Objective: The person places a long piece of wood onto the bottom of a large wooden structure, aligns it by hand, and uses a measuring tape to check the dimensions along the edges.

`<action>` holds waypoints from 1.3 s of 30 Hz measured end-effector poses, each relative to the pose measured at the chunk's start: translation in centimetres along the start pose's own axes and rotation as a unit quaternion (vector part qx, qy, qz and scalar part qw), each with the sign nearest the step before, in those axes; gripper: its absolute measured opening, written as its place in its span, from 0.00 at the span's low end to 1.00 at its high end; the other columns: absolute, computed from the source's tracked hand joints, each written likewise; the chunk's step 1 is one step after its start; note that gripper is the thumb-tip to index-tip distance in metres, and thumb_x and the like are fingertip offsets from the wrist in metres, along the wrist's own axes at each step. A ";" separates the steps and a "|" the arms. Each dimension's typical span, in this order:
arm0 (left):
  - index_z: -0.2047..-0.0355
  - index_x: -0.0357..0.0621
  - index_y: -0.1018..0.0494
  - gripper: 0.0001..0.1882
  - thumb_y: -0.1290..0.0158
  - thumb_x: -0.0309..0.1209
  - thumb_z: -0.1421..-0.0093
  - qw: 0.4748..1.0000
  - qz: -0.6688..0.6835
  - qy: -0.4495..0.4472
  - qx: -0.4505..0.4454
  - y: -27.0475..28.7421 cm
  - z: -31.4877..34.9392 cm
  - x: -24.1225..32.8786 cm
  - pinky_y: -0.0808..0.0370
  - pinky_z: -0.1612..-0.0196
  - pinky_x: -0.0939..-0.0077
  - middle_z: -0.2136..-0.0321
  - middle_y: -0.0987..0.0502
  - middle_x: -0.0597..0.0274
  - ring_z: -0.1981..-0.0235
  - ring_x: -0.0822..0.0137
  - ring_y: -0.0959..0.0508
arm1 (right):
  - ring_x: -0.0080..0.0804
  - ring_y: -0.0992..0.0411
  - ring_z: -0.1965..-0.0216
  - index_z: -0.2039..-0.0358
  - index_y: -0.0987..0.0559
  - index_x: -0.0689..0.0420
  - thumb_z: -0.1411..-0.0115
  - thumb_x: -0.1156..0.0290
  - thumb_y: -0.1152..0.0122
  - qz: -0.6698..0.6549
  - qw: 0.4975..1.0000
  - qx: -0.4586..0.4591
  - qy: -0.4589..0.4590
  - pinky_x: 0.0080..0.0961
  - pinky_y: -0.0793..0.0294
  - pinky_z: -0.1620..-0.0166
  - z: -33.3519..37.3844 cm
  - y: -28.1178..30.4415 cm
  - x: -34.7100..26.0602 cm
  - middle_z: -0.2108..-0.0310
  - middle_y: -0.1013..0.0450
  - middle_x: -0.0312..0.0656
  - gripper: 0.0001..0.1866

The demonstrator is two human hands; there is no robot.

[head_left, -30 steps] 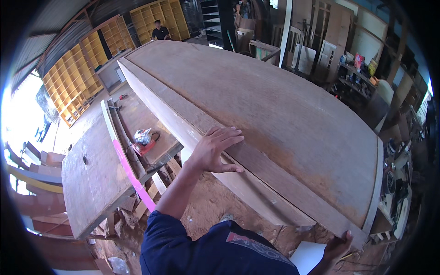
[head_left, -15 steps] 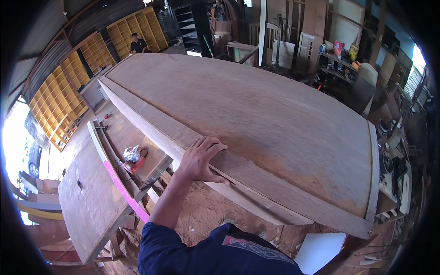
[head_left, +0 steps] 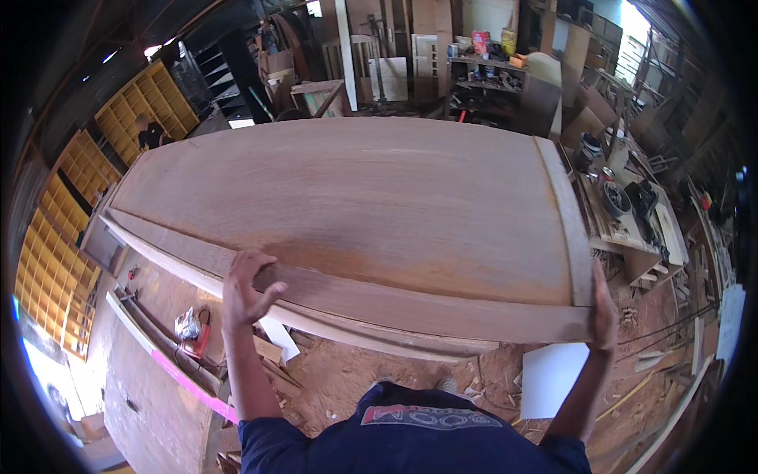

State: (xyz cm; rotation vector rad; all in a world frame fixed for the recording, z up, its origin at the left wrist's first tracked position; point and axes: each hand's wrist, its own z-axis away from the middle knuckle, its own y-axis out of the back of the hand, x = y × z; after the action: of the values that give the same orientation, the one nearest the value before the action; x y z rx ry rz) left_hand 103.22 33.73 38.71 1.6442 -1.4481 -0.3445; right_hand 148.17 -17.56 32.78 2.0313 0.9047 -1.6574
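A large wooden panel (head_left: 371,205) with a raised border spreads in front of me, with a rusty-brown stain along its near inner edge. At the near left, my left hand (head_left: 249,288) is over the border strip (head_left: 442,312), its thumb lifted apart from the fingers. Whether its fingertips touch the wood I cannot tell. My right hand (head_left: 604,316) lies with fingers stretched along the panel's right end, by the near corner. Neither hand holds anything that I can see.
At left, a low worktable (head_left: 150,395) carries a long part-pink strip (head_left: 181,375) and a red power tool (head_left: 193,345). A white board (head_left: 553,379) leans below the near right corner. A cluttered bench (head_left: 632,229) stands at right. Far left, a person (head_left: 150,134) is by yellow shelving (head_left: 146,99).
My view has swung to the right. The left hand's thumb has come off the panel's edge and up. My right hand, barely visible before, now shows at the right end.
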 end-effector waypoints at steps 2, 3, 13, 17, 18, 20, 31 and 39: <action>0.56 0.37 0.16 0.40 0.37 0.68 0.37 0.998 -0.005 0.055 0.039 0.5 -0.4 -1.2 0.22 0.47 0.52 0.59 0.17 0.47 0.54 0.45 0.18 | 0.41 0.55 0.15 0.17 0.50 0.70 0.19 0.48 0.57 -0.007 1.000 0.016 -0.004 0.37 0.62 0.17 0.2 -2.3 0.0 0.15 0.52 0.51 0.44; 0.56 0.37 0.16 0.40 0.37 0.68 0.37 0.998 -0.006 0.051 0.039 1.1 -0.2 -2.1 0.22 0.47 0.52 0.59 0.17 0.47 0.54 0.45 0.18 | 0.41 0.56 0.15 0.17 0.50 0.70 0.19 0.50 0.57 -0.014 1.000 0.017 -0.008 0.36 0.62 0.17 -0.1 -3.9 -0.1 0.15 0.52 0.51 0.43; 0.57 0.43 0.14 0.25 0.30 0.53 0.39 0.984 -0.054 0.167 0.016 0.3 1.2 -6.2 0.20 0.43 0.55 0.54 0.14 0.51 0.50 0.49 0.16 | 0.40 0.56 0.15 0.18 0.46 0.67 0.24 0.66 0.47 0.218 0.976 -0.007 -0.020 0.35 0.63 0.17 0.3 -3.6 1.3 0.15 0.50 0.49 0.40; 0.61 0.43 0.16 0.25 0.32 0.55 0.38 0.995 -0.047 0.083 0.032 0.8 -1.0 -5.6 0.22 0.44 0.54 0.62 0.16 0.53 0.54 0.52 0.17 | 0.41 0.54 0.16 0.17 0.44 0.65 0.28 0.68 0.44 0.147 0.989 -0.002 -0.029 0.35 0.63 0.18 -0.1 -4.0 -0.3 0.17 0.47 0.49 0.42; 0.61 0.43 0.16 0.25 0.32 0.55 0.38 0.993 -0.055 0.096 0.042 1.2 -0.2 -5.4 0.22 0.44 0.54 0.62 0.16 0.53 0.54 0.52 0.17 | 0.41 0.54 0.16 0.17 0.44 0.64 0.29 0.68 0.44 0.155 0.987 -0.012 -0.036 0.35 0.63 0.18 -0.5 -4.5 -0.4 0.17 0.47 0.49 0.42; 0.64 0.42 0.18 0.25 0.31 0.54 0.39 0.993 -0.037 0.102 0.050 2.5 0.8 -5.0 0.22 0.46 0.54 0.64 0.17 0.52 0.58 0.51 0.17 | 0.41 0.54 0.16 0.17 0.44 0.63 0.29 0.69 0.44 0.178 0.983 -0.011 -0.051 0.35 0.63 0.18 -1.2 -5.5 -0.5 0.17 0.47 0.49 0.42; 0.63 0.42 0.16 0.16 0.32 0.43 0.39 0.996 -0.007 0.057 0.068 -0.6 0.2 -6.5 0.25 0.45 0.52 0.61 0.17 0.53 0.54 0.49 0.21 | 0.37 0.51 0.17 0.18 0.42 0.65 0.24 0.69 0.43 0.100 0.993 0.011 -0.062 0.32 0.54 0.19 -0.6 -5.4 -0.5 0.17 0.46 0.45 0.38; 0.57 0.38 0.19 0.18 0.40 0.43 0.29 0.997 -0.030 0.053 0.048 -0.5 0.6 -5.8 0.27 0.39 0.50 0.56 0.17 0.49 0.49 0.48 0.20 | 0.39 0.53 0.16 0.17 0.47 0.64 0.25 0.65 0.37 0.062 0.989 0.060 -0.117 0.32 0.55 0.19 0.0 -5.7 -1.6 0.17 0.48 0.51 0.44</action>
State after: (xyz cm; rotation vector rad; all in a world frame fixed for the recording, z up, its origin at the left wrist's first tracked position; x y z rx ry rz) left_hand 101.49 38.59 36.06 1.7592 -1.3567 -0.2204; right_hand 144.13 -13.82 34.97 1.8732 0.5990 -1.8713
